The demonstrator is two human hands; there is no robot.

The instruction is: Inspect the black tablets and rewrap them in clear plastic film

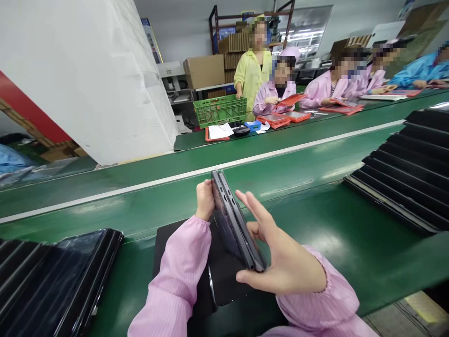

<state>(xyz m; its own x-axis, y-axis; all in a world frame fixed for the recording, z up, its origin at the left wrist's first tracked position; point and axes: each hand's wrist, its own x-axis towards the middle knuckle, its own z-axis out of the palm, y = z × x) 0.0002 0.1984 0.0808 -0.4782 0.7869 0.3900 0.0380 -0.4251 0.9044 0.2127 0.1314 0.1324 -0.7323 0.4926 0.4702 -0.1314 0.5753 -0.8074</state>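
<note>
A pair of slim, dark tablet-like devices (233,220) stands on edge, face to face, with small ports along the upward edges. My left hand (205,200) is closed around their far end, its fingers partly hidden behind them. My right hand (277,252) is open on the right side, thumb and fingers spread around the near end; whether its curled fingers touch the outer face I cannot tell. Below lies a flat black box or sleeve (229,281) on the green bench, partly covered by the devices and my left sleeve.
Overlapping rows of shiny black packages lie at the left (80,276) and the right (407,164). A white-edged green conveyor (140,175) crosses ahead. Beyond it, several people in coveralls handle red-orange sheets (273,120). A green crate (220,111) and a white wrapped pillar (115,84) stand behind.
</note>
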